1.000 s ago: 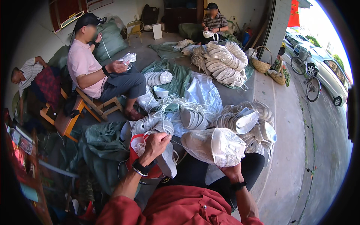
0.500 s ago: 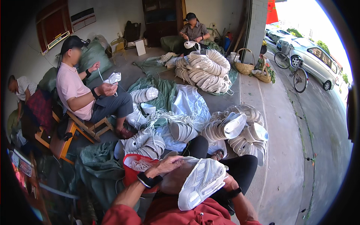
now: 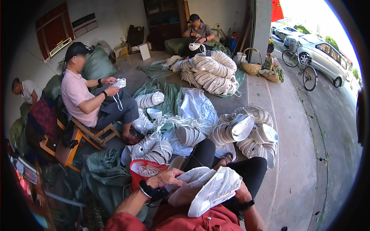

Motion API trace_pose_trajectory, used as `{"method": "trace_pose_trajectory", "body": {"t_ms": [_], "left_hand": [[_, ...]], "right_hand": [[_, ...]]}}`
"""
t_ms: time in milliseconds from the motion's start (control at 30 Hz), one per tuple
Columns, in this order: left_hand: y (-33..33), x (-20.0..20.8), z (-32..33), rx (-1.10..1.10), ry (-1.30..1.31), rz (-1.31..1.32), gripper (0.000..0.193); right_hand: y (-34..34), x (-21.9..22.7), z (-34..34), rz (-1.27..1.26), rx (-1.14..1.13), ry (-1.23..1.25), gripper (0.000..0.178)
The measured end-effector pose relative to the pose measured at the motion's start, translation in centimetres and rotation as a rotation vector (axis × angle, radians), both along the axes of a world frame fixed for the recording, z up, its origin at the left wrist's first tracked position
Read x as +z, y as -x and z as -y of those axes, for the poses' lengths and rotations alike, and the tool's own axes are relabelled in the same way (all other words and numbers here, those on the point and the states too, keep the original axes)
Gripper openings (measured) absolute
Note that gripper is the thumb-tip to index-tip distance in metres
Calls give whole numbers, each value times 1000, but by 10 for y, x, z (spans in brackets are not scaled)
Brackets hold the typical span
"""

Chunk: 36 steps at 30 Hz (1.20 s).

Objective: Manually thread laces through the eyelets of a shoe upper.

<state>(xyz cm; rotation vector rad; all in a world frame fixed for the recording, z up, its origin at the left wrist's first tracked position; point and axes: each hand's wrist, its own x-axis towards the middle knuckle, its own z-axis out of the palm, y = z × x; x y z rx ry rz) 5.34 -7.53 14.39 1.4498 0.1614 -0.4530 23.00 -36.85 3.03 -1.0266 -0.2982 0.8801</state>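
Observation:
Above my lap I hold white mesh shoe uppers (image 3: 216,192), with overlay strips and an open lacing gap. My right hand (image 3: 243,192) is closed around their right end, its fingers partly hidden behind them. My left hand (image 3: 169,178) is closed at the far left edge of the uppers, thumb and fingers pinching it. A thin thread or lace end seems to rise from near there. Just beyond my left hand, a red bag (image 3: 138,172) holds a heap of white laces (image 3: 149,170).
Nested stacks of white uppers (image 3: 231,129) lie past my knees, with a larger pile (image 3: 212,73) farther back. A person in a pink shirt (image 3: 79,88) sits at left, another (image 3: 199,34) at the back. Green sacking (image 3: 102,165) lies left; baskets (image 3: 252,68) stand by the doorway.
The uppers have tilted and shifted slightly right, showing more of their far left part. My left hand has moved a little lower. The pink-shirted person's hands have come together on their upper.

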Motion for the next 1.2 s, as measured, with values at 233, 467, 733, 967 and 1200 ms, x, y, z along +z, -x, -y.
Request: {"method": "trace_pose_trajectory", "body": {"t_ms": [233, 467, 733, 967, 1200], "left_hand": [[-3, 22, 12, -257, -192, 55, 42], [2, 25, 22, -121, -283, 134, 41], [3, 43, 23, -64, -370, 168, 41], [4, 44, 30, -102, -456, 225, 38], [-5, 19, 36, -122, -402, 149, 35]], "right_hand": [[2, 41, 3, 175, 87, 8, 33], [8, 61, 14, 135, 52, 53, 48], [6, 81, 24, 379, 36, 169, 49], [9, 89, 23, 270, 23, 108, 51], [5, 97, 19, 425, 75, 181, 51]]}}
